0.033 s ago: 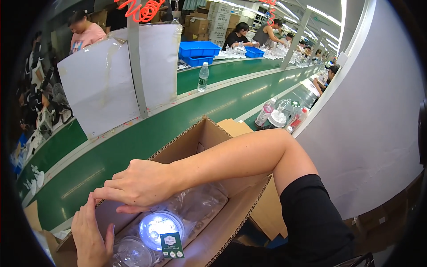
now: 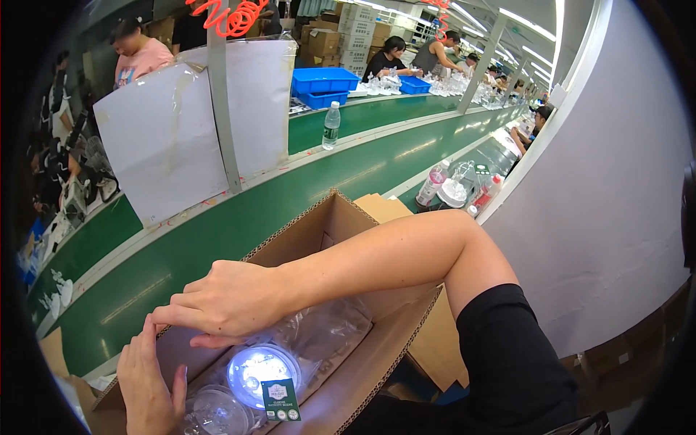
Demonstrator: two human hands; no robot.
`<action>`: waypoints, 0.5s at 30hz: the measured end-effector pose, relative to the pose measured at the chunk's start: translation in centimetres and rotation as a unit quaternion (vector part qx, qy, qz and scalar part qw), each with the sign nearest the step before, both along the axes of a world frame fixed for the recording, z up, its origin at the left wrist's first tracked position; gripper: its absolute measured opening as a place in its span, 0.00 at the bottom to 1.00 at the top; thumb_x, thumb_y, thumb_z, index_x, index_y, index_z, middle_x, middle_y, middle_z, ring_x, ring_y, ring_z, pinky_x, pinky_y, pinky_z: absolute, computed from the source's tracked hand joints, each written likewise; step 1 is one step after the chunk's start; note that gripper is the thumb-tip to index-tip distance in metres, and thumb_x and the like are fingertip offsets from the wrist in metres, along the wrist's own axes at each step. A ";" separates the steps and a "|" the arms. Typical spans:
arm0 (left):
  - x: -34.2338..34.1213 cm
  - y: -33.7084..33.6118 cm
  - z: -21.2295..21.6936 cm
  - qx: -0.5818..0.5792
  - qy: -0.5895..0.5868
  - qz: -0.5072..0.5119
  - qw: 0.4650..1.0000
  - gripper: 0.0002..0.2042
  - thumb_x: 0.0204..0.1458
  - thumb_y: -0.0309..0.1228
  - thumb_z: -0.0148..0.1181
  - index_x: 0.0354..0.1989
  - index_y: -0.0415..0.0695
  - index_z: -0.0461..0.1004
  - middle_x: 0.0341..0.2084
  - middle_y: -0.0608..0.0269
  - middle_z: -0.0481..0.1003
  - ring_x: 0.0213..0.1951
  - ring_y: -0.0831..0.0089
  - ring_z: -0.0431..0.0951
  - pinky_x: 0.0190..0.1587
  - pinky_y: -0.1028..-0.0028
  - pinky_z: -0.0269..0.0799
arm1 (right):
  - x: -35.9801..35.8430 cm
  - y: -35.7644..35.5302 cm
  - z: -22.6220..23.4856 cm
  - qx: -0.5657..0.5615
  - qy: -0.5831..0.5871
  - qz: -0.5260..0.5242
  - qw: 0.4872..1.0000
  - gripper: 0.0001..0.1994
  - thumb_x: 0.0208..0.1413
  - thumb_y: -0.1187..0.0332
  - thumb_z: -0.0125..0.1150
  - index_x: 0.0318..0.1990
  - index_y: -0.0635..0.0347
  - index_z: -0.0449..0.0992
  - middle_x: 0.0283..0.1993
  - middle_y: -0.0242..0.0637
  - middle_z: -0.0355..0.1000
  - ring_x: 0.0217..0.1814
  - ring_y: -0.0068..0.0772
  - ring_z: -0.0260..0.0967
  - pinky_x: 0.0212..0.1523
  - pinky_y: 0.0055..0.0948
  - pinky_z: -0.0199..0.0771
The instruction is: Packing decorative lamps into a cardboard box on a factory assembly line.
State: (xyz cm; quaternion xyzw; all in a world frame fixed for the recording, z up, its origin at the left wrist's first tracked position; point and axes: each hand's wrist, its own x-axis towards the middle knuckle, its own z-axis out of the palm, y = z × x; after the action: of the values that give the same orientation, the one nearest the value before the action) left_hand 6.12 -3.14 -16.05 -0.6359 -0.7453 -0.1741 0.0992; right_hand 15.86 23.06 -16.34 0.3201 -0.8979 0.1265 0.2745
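An open brown cardboard box (image 2: 341, 217) stands in front of me at the lower middle. Inside lie round clear lamps in plastic wrap; one lamp (image 2: 257, 371) glows white-blue, with a small green tag (image 2: 280, 400) on it. Another clear lamp (image 2: 214, 413) lies beside it. My right hand (image 2: 217, 304) reaches across from the right and grips the edge of the box's left flap (image 2: 177, 355), fingers on top and thumb beneath. My left hand (image 2: 148, 384) lies flat against the outside of that same flap, holding nothing.
A green conveyor belt (image 2: 217, 232) runs past the box's far side. White sheets hang on a post (image 2: 221, 109). A water bottle (image 2: 330, 125), blue bins (image 2: 322, 80) and several bottles (image 2: 435, 185) stand further off. Other people work along the line. A white partition (image 2: 602, 181) is on the right.
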 end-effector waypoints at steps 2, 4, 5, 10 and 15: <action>-0.1 -0.2 -0.1 -0.005 0.004 0.009 1.000 0.43 0.43 0.22 0.65 0.72 0.29 0.53 0.56 0.41 0.72 0.52 0.44 0.73 0.56 0.54 0.66 | 0.0 0.0 0.0 -0.002 -0.010 -0.001 1.000 0.28 0.61 0.57 0.62 0.65 0.57 0.64 0.39 0.32 0.74 0.37 0.33 0.77 0.23 0.32 0.74; -0.1 0.0 0.0 -0.001 0.001 0.004 1.000 0.44 0.43 0.22 0.65 0.72 0.29 0.52 0.56 0.41 0.72 0.52 0.44 0.73 0.56 0.54 0.66 | 0.0 0.0 0.0 -0.003 -0.011 0.000 1.000 0.28 0.61 0.57 0.62 0.65 0.56 0.63 0.39 0.33 0.74 0.37 0.33 0.77 0.23 0.33 0.74; -0.1 0.1 0.0 0.003 -0.003 -0.004 1.000 0.44 0.43 0.22 0.65 0.72 0.29 0.52 0.56 0.41 0.72 0.51 0.44 0.73 0.56 0.54 0.66 | 0.0 0.0 0.1 -0.003 -0.013 0.000 1.000 0.28 0.61 0.57 0.62 0.65 0.56 0.63 0.39 0.33 0.74 0.37 0.33 0.77 0.23 0.33 0.74; -0.1 0.3 0.2 0.001 -0.008 -0.003 1.000 0.43 0.43 0.22 0.64 0.72 0.30 0.53 0.56 0.41 0.72 0.52 0.44 0.74 0.56 0.54 0.67 | 0.0 0.0 0.1 -0.003 -0.024 0.001 1.000 0.28 0.62 0.57 0.61 0.65 0.55 0.62 0.40 0.32 0.74 0.37 0.33 0.78 0.23 0.33 0.73; -0.2 0.3 0.2 0.005 -0.004 -0.007 1.000 0.43 0.43 0.22 0.64 0.72 0.30 0.53 0.55 0.41 0.73 0.52 0.44 0.74 0.56 0.54 0.67 | 0.1 0.0 0.2 0.000 -0.028 -0.004 1.000 0.27 0.61 0.58 0.61 0.65 0.55 0.62 0.39 0.32 0.74 0.37 0.33 0.77 0.23 0.33 0.73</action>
State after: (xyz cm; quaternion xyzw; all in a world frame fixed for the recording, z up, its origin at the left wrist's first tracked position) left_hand 5.96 -2.81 -15.82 -0.6402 -0.7401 -0.1807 0.0984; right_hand 15.94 23.08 -16.17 0.3133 -0.9064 0.1341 0.2495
